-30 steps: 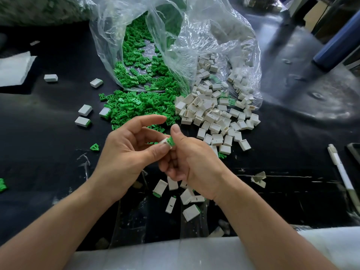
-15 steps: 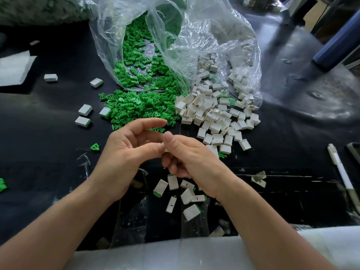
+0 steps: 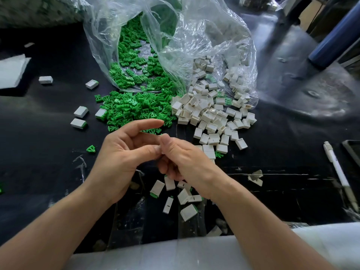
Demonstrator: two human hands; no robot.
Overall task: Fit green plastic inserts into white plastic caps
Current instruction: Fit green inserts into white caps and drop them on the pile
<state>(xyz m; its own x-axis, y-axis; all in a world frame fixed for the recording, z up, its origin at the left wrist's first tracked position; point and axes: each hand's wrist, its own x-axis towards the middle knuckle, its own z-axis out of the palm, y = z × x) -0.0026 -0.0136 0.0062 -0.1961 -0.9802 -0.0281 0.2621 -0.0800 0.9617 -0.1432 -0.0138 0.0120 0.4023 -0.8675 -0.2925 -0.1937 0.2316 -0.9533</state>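
Two hands are meeting low over the black table. The left hand is turning its palm inward, index finger stretching out on top and thumb reaching across to the right hand. Thumb tips are touching. The right hand's other fingers are curling under, mostly out of sight. Whatever is sitting at the pinch is hiding behind the thumbs (possibly a small part, but I cannot tell), so neither grip is readable: both are looking closed at the thumbs, contents unknown.

Green inserts are lying in a heap just beyond the left hand's fingers, spilling from the mouth of a clear plastic bag, with more sitting inside it. White caps are heaping against the green pile's right edge, spreading down toward the right hand and partly lying under the bag's film.

Fitted caps — white, with green showing at an edge — are lying scattered on the table below the wrists. Loose white pieces are sitting apart at the left. A lone green insert is lying just left of the left hand. A white pen is lying near the right edge, and a folded white sheet is resting at the far left.
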